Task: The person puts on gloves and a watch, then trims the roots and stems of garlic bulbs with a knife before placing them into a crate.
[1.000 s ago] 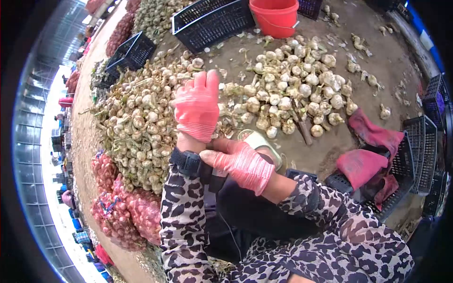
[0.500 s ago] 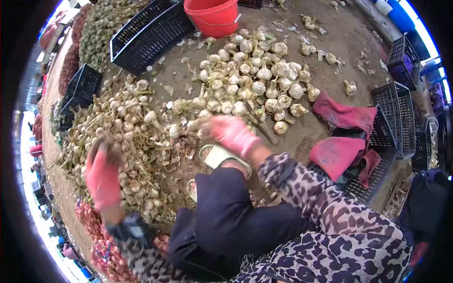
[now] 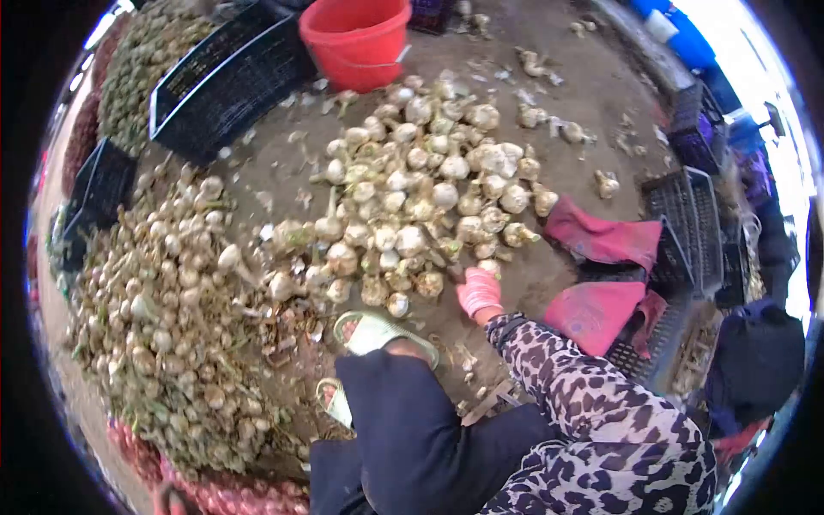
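My right hand [image 3: 479, 293], in a pink glove, is closed around the near end of a brown stick-like handle [image 3: 451, 264] at the front edge of a pile of garlic bulbs [image 3: 412, 193]. The handle's far end is lost among the bulbs. At the bottom left edge, only a blurred part of my left hand [image 3: 167, 499] seems to show; its fingers cannot be made out. A larger heap of garlic with dry stalks [image 3: 172, 318] spreads over the ground to the left.
A red bucket [image 3: 356, 43] and black crates [image 3: 232, 86] stand behind the bulbs. Pink cloths [image 3: 596, 313] drape a black crate at the right. Net bags [image 3: 232, 493] lie at lower left. My feet in pale sandals [image 3: 378, 333] are close to the garlic.
My right hand has moved right, from the near-left edge of the bulbs to the handle. My left hand has dropped from the left heap to the bottom edge. The view has shifted.
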### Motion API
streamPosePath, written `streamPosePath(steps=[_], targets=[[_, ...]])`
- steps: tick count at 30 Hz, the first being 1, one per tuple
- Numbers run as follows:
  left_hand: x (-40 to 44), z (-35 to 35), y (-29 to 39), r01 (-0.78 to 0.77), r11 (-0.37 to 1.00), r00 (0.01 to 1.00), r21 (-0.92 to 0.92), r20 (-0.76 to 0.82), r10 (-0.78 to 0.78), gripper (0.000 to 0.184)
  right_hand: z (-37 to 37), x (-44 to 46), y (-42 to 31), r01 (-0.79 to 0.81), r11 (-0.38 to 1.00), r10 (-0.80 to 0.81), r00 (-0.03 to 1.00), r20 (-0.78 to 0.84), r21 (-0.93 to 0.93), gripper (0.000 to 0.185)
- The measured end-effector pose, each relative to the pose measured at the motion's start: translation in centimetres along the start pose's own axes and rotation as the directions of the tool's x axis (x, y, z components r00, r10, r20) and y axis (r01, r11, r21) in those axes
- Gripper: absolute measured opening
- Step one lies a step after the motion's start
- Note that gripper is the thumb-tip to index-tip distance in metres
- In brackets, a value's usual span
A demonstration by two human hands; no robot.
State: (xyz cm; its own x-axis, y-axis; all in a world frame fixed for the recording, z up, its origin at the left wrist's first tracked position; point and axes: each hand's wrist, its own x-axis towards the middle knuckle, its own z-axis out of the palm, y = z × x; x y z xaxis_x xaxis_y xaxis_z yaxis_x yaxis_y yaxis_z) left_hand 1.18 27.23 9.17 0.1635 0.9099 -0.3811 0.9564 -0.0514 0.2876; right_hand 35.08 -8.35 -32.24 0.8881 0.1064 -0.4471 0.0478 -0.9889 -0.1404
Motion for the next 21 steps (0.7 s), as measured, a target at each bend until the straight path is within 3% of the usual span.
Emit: streamPosePath(steps=[2,4,5,6,7,8,9,10,11,12,13,14,16,17,18,20,21], targets=[[0.1,0.2,-2.0,-0.062,0.991,0.996,-0.119,0.056,0.069,0.029,-0.5,-1.5,0.3,0.038,0.964,-0.005,0.992,-0.126,0.263,0.034],[2.2,0.9,-5.1,-0.24,0.969,0.954,-0.056,0.171,0.246,0.029,-3.0,-3.5,-0.3,0.042,0.857,-0.01,0.998,-0.066,0.514,0.037],[4.7,1.8,-9.2,-0.603,0.782,0.795,0.158,0.204,0.572,0.032,-2.5,-3.4,-0.1,0.014,0.725,-0.064,0.997,0.048,0.688,0.038],[5.9,3.8,-10.2,-0.634,0.751,0.771,0.188,0.229,0.594,0.039,-4.9,-4.8,-1.3,0.075,0.623,-0.174,0.984,0.045,0.779,0.039],[7.3,6.3,-9.4,-0.508,0.823,0.85,0.254,0.303,0.431,0.042,-7.0,-6.1,-2.4,0.083,0.563,-0.231,0.971,0.06,0.822,0.039],[8.5,9.2,-8.7,-0.521,0.851,0.818,0.073,0.327,0.473,0.041,-9.4,-7.3,-3.7,0.066,0.58,-0.241,0.966,0.094,0.812,0.039],[4.9,12.3,-0.6,-0.023,0.96,0.939,-0.278,0.324,0.117,0.04,-9.8,-7.4,-4.1,0.151,0.59,-0.249,0.968,0.0,0.793,0.039],[6.1,14.8,-1.4,-0.542,0.821,0.73,-0.179,0.383,0.566,0.034,-10.5,-7.6,-3.7,0.236,0.603,-0.259,0.961,-0.094,0.762,0.038],[5.8,17.3,1.3,-0.021,0.911,0.793,-0.411,0.548,0.266,0.029,-12.6,-8.2,-3.0,0.132,0.524,-0.208,0.978,-0.024,0.841,0.037],[5.5,18.5,2.6,-0.687,0.671,0.51,-0.28,0.471,0.72,0.027,-14.7,-8.5,-2.7,0.034,0.425,-0.18,0.983,0.048,0.904,0.036],[3.3,19.0,6.5,-0.166,0.911,0.666,-0.377,0.639,0.385,0.026,-15.9,-8.6,-1.7,0.116,0.448,-0.158,0.986,-0.05,0.886,0.032],[1.2,19.3,9.3,-0.225,0.885,0.633,-0.407,0.63,0.451,0.025,-18.4,-9.3,-1.8,-0.089,0.366,-0.081,0.989,0.127,0.926,0.029],[1.2,21.3,10.5,-0.316,0.769,0.416,-0.556,0.647,0.639,0.054,-20.1,-10.8,-3.5,-0.099,-0.012,-0.121,0.988,0.097,0.995,0.029],[0.1,21.6,11.8,-0.333,0.755,0.392,-0.565,0.645,0.656,0.054,-20.0,-11.0,-4.8,0.0,0.037,-0.151,0.989,0.006,0.999,0.031],[-1.8,21.7,13.3,-0.274,0.728,0.356,-0.628,0.637,0.684,0.066,-19.8,-11.4,-6.4,0.097,0.078,-0.187,0.979,-0.081,0.992,0.033],[-4.9,21.1,15.2,-0.176,0.669,0.286,-0.722,0.613,0.737,0.095,-19.5,-13.7,-10.1,-0.177,-0.145,-0.361,0.925,0.114,0.974,0.037],[-4.4,21.3,14.9,-0.213,0.626,0.303,-0.751,0.558,0.773,0.094,-18.3,-14.7,-12.4,-0.168,-0.058,-0.388,0.912,0.132,0.984,0.036]])
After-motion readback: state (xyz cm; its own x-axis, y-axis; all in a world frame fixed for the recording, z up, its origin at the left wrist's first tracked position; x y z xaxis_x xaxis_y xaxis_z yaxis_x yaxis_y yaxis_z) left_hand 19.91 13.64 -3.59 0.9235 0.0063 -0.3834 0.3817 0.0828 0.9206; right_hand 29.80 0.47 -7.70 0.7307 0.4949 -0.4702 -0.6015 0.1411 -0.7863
